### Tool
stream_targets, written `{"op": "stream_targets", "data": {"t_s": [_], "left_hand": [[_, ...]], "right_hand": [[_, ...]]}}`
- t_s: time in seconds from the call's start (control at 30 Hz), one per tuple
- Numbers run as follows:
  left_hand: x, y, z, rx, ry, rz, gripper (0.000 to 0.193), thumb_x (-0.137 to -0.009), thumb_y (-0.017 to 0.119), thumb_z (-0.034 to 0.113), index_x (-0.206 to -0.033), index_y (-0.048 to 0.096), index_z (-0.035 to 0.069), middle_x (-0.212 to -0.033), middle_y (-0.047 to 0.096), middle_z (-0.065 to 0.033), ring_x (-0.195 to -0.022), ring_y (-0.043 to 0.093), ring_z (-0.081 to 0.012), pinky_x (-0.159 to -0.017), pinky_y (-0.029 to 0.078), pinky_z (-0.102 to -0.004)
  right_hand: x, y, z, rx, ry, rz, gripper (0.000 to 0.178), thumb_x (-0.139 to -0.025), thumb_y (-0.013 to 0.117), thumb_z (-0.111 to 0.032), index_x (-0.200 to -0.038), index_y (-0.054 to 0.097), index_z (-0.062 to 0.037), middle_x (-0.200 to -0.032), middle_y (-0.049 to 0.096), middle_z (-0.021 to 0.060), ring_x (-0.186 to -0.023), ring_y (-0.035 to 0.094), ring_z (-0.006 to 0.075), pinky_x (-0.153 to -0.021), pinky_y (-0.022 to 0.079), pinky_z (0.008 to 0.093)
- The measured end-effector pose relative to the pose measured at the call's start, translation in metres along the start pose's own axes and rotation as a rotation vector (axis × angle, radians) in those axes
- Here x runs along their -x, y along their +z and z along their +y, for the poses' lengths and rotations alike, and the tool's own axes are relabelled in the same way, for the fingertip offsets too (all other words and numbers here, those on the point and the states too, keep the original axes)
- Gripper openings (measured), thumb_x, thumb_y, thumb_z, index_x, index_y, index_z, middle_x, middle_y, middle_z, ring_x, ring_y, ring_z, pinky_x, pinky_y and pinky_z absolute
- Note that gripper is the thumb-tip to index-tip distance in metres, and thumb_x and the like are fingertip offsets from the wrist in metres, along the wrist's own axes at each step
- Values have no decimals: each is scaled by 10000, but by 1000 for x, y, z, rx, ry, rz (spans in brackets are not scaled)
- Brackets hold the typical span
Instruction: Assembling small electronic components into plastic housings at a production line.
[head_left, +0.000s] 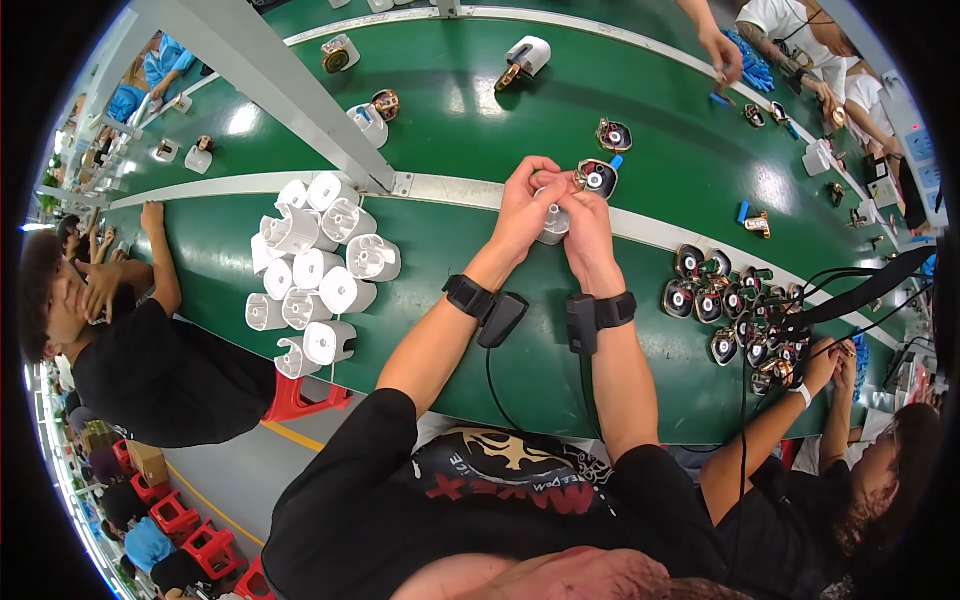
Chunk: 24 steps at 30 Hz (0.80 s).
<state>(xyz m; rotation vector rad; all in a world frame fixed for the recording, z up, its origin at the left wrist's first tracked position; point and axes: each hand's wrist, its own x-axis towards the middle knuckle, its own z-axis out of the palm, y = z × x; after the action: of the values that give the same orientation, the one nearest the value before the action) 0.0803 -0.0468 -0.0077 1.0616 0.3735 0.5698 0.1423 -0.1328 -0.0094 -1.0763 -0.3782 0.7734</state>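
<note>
Both hands meet over the metal rail in front of me, around a white plastic housing [552, 226]. My left hand [520, 212] is closed on its left side. My right hand [590, 225] is closed against the other side, thumb near the left thumb. Just beyond the fingertips is a dark speaker-like assembly [597, 179] with a pale round centre and gold parts; whether a finger touches it I cannot tell. The inside of the housing is hidden by my fingers. A similar assembly [614, 134] lies farther off on the green surface.
Several white housings [315, 267] are grouped left of my arms. Several dark assemblies [708, 304] cluster at right, beside black cables [850, 290]. A grey metal post [270, 85] rises at the left from the rail [440, 188]. People sit on both sides; another person's hand [722, 55] reaches in opposite.
</note>
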Motion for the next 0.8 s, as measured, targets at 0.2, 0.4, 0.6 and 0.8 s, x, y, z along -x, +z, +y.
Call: {"op": "stream_targets", "data": {"t_s": [0.2,0.4,0.6,0.8], "left_hand": [[-2,0,5,-59,-38,24,180,-922,624,65,-1075,539,20,-996,686,-99,-975,634,-147,-867,507,-286],[36,46,113,-365,438,-326,223,-959,526,146,-1028,661,-17,-1027,687,-127,-921,642,-187,-806,526,-317],[147,39,176,-268,346,-502,351,-991,455,251,-1092,644,-27,-1097,690,-139,-954,662,-227,-859,520,-343],[123,18,184,-60,313,-490,340,-985,486,262,-1109,633,-18,-1103,686,-134,-956,662,-220,-859,515,-333]], "right_hand": [[-1,0,-2,10,38,-12,242,-959,537,-94,-1088,696,36,-1057,685,55,-999,621,146,-912,451,271],[-9,-10,15,5,-127,62,277,-993,524,-168,-1070,707,25,-1011,695,36,-937,609,117,-873,462,262],[-7,2,9,195,-53,-104,331,-1026,476,-207,-1133,671,38,-1118,689,97,-1024,617,153,-925,467,293],[-7,7,12,269,-72,-22,347,-1027,477,-221,-1141,661,50,-1143,693,123,-1014,632,163,-928,479,305]]}}
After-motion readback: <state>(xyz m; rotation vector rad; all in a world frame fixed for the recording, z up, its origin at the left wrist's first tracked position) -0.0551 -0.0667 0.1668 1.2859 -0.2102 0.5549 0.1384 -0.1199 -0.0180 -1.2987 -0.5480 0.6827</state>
